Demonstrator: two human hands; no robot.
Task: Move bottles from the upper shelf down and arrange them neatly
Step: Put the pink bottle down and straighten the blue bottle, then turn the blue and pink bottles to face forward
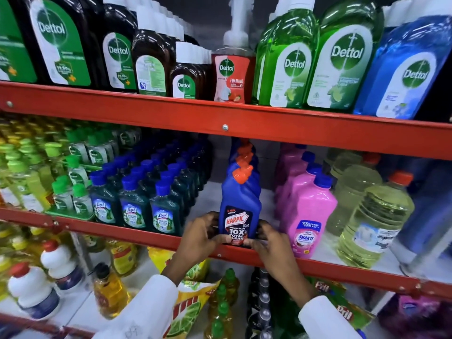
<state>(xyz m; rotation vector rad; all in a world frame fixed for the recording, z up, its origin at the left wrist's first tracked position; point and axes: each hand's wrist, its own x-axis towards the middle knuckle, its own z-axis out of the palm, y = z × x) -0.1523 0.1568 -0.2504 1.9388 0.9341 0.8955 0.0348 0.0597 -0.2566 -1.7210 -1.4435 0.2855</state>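
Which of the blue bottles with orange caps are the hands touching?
The front Harpic bottle, at the shelf's edge. The left hand and right hand grip its base; the others line up behind it, untouched.

Red steel shelf rack (220, 116), three tiers visible. Landmark: blue Harpic bottle (238, 211), upright at middle tier's front edge. Left of it, Lizol bottles (133, 211); right, pink Shakti bottle (309, 221). Above, Dettol bottles (288, 62).

Red metal shelf rails (220, 118) with bolts cross the view in three tiers. White shelf boards (269, 199) sit between them. A dark wall (210, 18) shows behind the top tier.
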